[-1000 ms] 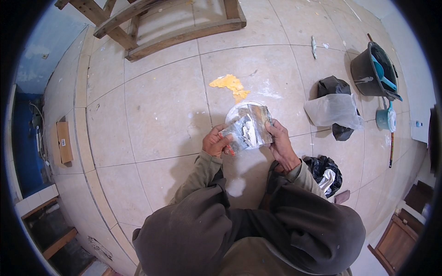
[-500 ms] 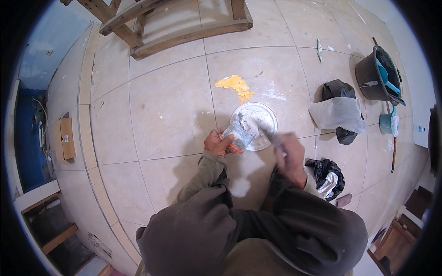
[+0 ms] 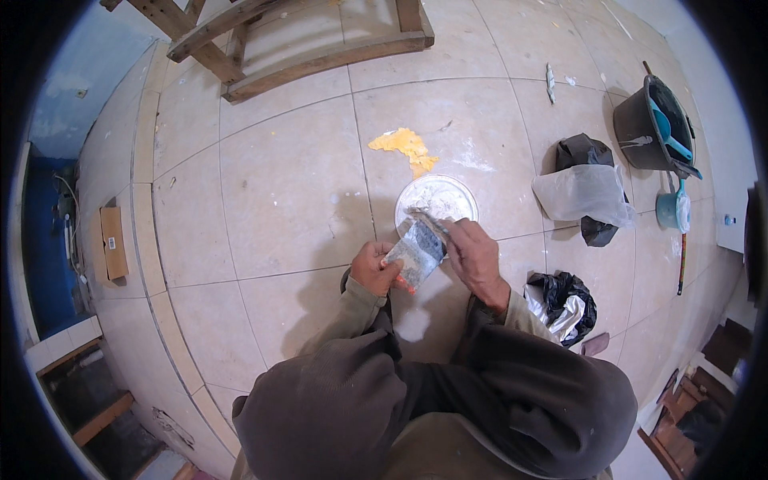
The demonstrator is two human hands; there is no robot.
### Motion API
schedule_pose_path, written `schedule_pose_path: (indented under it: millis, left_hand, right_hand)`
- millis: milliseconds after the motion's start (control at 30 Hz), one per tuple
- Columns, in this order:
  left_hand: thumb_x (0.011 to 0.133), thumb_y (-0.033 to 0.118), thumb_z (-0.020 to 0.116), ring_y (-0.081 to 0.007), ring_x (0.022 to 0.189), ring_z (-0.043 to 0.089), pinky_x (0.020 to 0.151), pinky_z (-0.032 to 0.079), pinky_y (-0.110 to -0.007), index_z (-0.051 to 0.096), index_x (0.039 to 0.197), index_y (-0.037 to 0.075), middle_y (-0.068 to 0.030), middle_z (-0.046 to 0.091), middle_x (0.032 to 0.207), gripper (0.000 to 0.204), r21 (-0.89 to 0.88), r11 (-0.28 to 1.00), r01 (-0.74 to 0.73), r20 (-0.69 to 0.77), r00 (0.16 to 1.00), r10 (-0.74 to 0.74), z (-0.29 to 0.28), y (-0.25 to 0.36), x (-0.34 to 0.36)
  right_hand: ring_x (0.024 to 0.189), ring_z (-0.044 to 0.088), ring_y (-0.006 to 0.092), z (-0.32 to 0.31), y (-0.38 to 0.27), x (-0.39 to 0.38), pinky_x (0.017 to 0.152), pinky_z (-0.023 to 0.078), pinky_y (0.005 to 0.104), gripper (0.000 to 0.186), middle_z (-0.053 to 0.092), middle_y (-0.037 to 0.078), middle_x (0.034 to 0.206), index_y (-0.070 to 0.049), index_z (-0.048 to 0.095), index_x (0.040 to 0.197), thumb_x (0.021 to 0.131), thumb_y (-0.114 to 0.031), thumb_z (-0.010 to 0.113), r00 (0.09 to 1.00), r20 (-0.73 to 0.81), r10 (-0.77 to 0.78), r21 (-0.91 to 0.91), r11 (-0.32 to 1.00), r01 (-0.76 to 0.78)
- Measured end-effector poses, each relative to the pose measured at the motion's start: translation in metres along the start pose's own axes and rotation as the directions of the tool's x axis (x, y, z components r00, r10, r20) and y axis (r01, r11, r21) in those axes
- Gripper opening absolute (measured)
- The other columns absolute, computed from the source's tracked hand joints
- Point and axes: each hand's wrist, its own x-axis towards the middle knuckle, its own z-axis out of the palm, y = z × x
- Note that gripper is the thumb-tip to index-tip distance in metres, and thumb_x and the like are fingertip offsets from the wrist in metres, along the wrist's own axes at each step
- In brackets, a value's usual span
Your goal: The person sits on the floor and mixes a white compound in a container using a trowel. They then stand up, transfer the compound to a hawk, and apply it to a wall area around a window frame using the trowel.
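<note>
My left hand (image 3: 375,270) is closed on a wide scraper (image 3: 414,254) with an orange-red edge by the fingers. Its flat grey blade, smeared with white, tilts up toward the right. Opposite it, my right hand (image 3: 475,260) grips a putty knife (image 3: 432,221), seen nearly edge-on along the far edge of the scraper's blade. Its handle is mostly hidden in my fingers. Just beyond both tools, a round white lid (image 3: 468,192) lies on the floor, with white paste (image 3: 438,194) spread over it.
Past the lid lies a torn yellow piece (image 3: 406,148). To the right are plastic bags (image 3: 588,194), a black bag (image 3: 578,300), a dark bucket (image 3: 648,132) and a blue dipper (image 3: 670,211). A wooden frame (image 3: 328,66) stands at the far side, a cardboard box (image 3: 114,242) at left.
My right hand has moved left, bringing the putty knife against the scraper. The clump of white paste seen on the scraper before no longer shows there. The scraper has shifted slightly nearer me.
</note>
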Motion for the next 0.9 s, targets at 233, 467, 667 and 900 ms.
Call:
schedule_pose_path:
  millis: [233,467,667,900]
  left_hand:
    - [0.086,0.0,0.059,-0.019,0.065,0.066,0.054,0.058,-0.029,0.044,0.113,-0.007,-0.0177,0.063,0.093,0.032,0.089,0.977,-0.193,-0.111,0.973,0.203,-0.033,-0.002,-0.002]
    - [0.093,0.006,0.059,-0.0165,0.068,0.066,0.056,0.055,-0.027,0.049,0.112,-0.003,-0.013,0.064,0.094,0.024,-0.391,0.92,-0.033,-0.094,0.996,-0.005,-0.029,-0.015,0.002]
    - [0.093,0.014,0.063,-0.0105,0.081,0.061,0.062,0.051,-0.025,0.057,0.106,0.012,-0.0001,0.063,0.094,0.015,-0.631,0.738,0.238,0.267,0.96,-0.081,-0.026,-0.062,0.017]
    - [0.092,0.007,0.062,-0.0145,0.087,0.06,0.071,0.052,-0.027,0.058,0.102,0.012,-0.0014,0.062,0.098,0.012,-0.657,0.612,0.44,0.462,0.877,-0.135,-0.005,-0.067,0.005]
  right_hand:
    - [0.072,0.057,0.0303,-0.015,0.002,0.008,0.062,0.047,0.0389,0.029,0.054,0.012,0.081,-0.006,0.062,0.108,0.079,-0.002,0.065,0.988,-0.093,0.126,0.041,0.992,-0.123]
    - [0.071,0.06,0.0178,-0.015,0.013,-0.006,0.064,0.048,0.0298,0.021,0.062,0.01,0.083,0.001,0.057,0.11,0.092,-0.011,0.059,0.838,-0.053,0.543,0.503,0.74,-0.447]
    - [0.069,0.057,0.0066,-0.021,0.024,-0.012,0.061,0.046,0.0224,0.025,0.064,0.001,0.088,0.001,0.057,0.114,0.091,-0.009,0.059,0.721,0.205,0.662,0.83,0.273,-0.487]
    - [0.066,0.055,0.0044,-0.003,-0.013,-0.019,0.057,0.043,0.0195,0.024,0.065,0.001,0.089,0.001,0.059,0.113,0.092,-0.011,0.059,0.641,0.458,0.616,0.834,-0.049,-0.55]
